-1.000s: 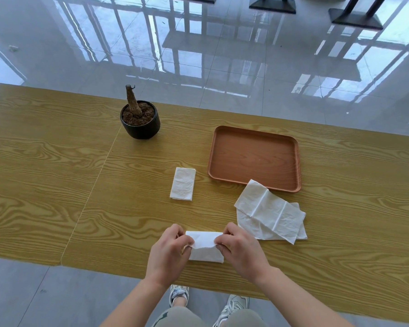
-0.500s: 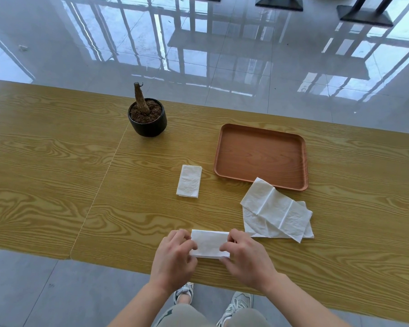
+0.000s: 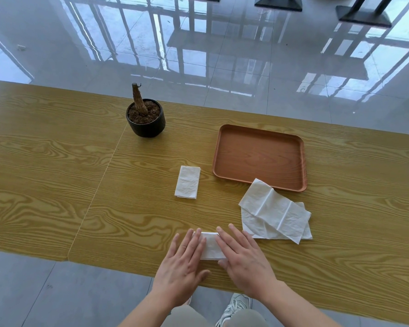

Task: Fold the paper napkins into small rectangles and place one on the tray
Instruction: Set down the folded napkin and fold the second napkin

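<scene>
A small folded white napkin lies near the table's front edge. My left hand lies flat on its left side with straight fingers, and my right hand presses flat on its right side; only the middle strip of the napkin shows. A second folded napkin lies further back, left of the brown tray. The tray holds nothing. Loose unfolded napkins lie in a pile in front of the tray, one corner over its front rim.
A black pot with a bare stump in soil stands at the back left on the wooden table. A seam runs through the tabletop left of my hands. Glossy tiled floor lies beyond the far edge.
My hands went from pinching the napkin's ends with curled fingers to lying flat on it with straight fingers. The napkin now looks narrower under them.
</scene>
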Available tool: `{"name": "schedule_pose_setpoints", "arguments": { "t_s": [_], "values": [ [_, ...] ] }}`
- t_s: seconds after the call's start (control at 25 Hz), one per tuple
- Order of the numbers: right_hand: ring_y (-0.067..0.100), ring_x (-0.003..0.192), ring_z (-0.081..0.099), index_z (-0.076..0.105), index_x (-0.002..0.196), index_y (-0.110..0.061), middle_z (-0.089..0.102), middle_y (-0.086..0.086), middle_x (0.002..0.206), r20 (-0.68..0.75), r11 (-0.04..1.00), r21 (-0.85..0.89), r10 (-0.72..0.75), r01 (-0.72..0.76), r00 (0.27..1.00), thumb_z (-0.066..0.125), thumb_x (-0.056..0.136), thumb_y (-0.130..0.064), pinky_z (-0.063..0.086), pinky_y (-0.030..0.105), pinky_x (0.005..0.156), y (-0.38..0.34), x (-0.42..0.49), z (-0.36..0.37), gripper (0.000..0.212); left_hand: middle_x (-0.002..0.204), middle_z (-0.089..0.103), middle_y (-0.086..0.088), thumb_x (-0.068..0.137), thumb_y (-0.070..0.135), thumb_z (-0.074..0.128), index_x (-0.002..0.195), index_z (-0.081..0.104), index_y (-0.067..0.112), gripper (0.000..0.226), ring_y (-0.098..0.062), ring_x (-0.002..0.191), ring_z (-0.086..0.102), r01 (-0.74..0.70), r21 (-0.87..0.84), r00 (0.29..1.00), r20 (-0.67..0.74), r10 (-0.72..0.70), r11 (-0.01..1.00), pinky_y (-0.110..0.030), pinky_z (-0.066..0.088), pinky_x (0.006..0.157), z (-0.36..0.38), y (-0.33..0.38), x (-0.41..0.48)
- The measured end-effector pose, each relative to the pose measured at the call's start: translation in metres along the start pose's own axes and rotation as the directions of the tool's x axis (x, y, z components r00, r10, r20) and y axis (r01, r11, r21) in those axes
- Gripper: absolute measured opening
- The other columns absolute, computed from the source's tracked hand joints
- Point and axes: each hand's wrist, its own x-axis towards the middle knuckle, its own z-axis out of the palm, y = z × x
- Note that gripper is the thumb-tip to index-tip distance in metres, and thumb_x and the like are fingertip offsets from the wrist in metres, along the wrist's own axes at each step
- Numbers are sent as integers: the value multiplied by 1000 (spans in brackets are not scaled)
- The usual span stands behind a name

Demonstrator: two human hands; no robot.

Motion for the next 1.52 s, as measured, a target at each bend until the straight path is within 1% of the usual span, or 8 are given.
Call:
{"name": "schedule_pose_setpoints", "arguments": {
  "t_s": [0.08, 0.32, 0.56, 0.72, 0.88, 1.08, 1.36, 1.52],
  "values": [
    [27, 152, 12, 32, 153, -20, 19, -8, 164, 57, 998, -59, 8, -5, 998, 36, 98, -59, 11, 49, 118, 2, -5, 7, 68, 163, 21, -9, 93, 70, 39, 153, 31, 10, 85, -28, 150, 20, 10, 2, 999, 35, -10, 1000, -50, 17, 113, 4, 0, -4],
    [30, 152, 7, 25, 156, -20, 11, -4, 166, 74, 994, -108, -12, 20, 997, 35, 97, -66, 10, 51, 116, 4, -11, 13, 75, 165, 15, -8, 94, 72, 34, 155, 23, 12, 87, -28, 151, 14, 18, -7, 999, 38, -18, 1000, -53, 15, 114, 4, 1, -2],
    [31, 150, 20, 37, 151, -20, 28, -4, 162, 34, 987, -144, -68, 73, 997, 38, 96, -66, 13, 50, 114, 8, -16, 11, 72, 165, 17, -7, 93, 72, 35, 154, 28, 15, 84, -28, 151, 17, -4, 17, 999, 31, 4, 1000, -54, 16, 113, 4, -2, -5],
    [26, 137, 44, 53, 140, -18, 50, 0, 148, -102, 1000, -21, -6, 4, 995, 47, 99, -47, 38, 46, 110, 6, -1, 4, 50, 161, 28, -10, 95, 61, 43, 149, 40, 16, 71, -32, 148, 26, 19, 4, 999, -51, -18, 1000, -53, 19, 113, 1, 3, -5],
    [23, 100, 59, 65, 118, -16, 65, -1, 114, -117, 997, 49, 62, -56, 991, 65, 91, -23, 53, 39, 81, 2, 26, -10, 28, 129, 60, -10, 92, 44, 50, 119, 63, 18, 40, -30, 118, 57, 135, -97, 973, -173, -150, 986, -45, 44, 100, -9, 7, -8],
    [19, 89, 49, 59, 95, -21, 58, -2, 99, 30, 997, 4, 80, -80, 996, 61, 92, -29, 46, 33, 76, 0, 45, -17, 8, 83, 56, 4, 91, 38, 54, 83, 64, 24, 19, -22, 76, 55, 170, -124, 959, -209, -193, 978, -36, 47, 64, -18, 6, -11],
    [16, 90, 45, 56, 89, -23, 54, -6, 95, 85, 966, 172, 182, -194, 980, 59, 90, -22, 44, 30, 78, -3, 56, -22, 4, 69, 52, 7, 79, 26, 73, 79, 68, 26, 5, -19, 65, 51, 205, -233, 952, -180, -249, 951, -33, 43, 57, -22, 7, -11],
    [15, 86, 52, 58, 85, -24, 61, -7, 86, 113, 925, 263, 252, -274, 961, 57, 84, -13, 51, 33, 74, -2, 60, -26, 11, 74, 61, 8, 80, 21, 74, 90, 76, 23, 10, -17, 70, 58, 397, -481, 860, -102, -499, 782, -34, 50, 61, -23, 10, -7]
  ]
}}
